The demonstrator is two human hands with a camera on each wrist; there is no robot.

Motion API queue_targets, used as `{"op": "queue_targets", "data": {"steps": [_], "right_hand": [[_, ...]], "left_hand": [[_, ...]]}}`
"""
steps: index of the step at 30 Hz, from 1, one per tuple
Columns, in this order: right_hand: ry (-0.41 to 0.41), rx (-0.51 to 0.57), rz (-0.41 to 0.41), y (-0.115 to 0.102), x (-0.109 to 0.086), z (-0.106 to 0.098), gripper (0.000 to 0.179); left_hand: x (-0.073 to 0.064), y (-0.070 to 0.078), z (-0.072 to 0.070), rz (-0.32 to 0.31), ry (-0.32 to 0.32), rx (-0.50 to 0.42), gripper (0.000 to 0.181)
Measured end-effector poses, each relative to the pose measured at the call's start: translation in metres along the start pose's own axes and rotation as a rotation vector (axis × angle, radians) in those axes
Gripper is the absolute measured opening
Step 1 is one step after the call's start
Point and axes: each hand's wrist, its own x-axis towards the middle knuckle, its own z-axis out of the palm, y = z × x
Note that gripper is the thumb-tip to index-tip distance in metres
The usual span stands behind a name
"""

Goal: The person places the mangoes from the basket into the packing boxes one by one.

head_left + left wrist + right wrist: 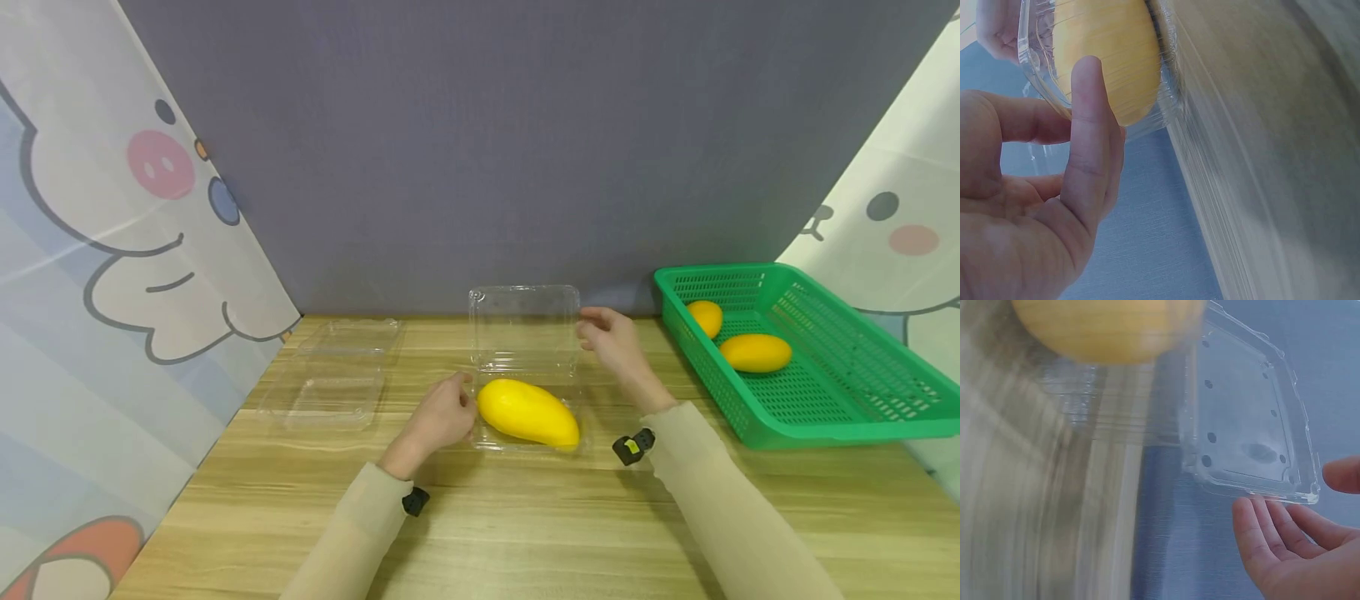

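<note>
A clear plastic clamshell box (482,439) stands with its lid (524,327) raised at the back. Inside its base lies a yellow mango (528,413), angled down to the right. My left hand (444,410) is at the box's left side; the left wrist view shows its thumb and fingers (1089,94) around the rim. At the lid's right edge is my right hand (611,340). In the right wrist view its nearly straight fingers (1247,528) meet the lid's corner, with the thumb held apart.
To the right, a green plastic basket (825,432) holds an orange-yellow mango (757,353) and another (705,317) by its left wall. Another clear clamshell box (330,392) lies opened at the left. A grey panel (525,150) rises behind the wooden table (510,533).
</note>
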Motion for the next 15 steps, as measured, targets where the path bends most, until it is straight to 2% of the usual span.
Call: {"op": "queue_targets", "data": {"steps": [15], "right_hand": [[0.03, -0.004, -0.024, -0.014, -0.004, -0.008, 0.046]], "left_hand": [[0.002, 0.0, 0.0, -0.006, -0.002, -0.003, 0.054]]}}
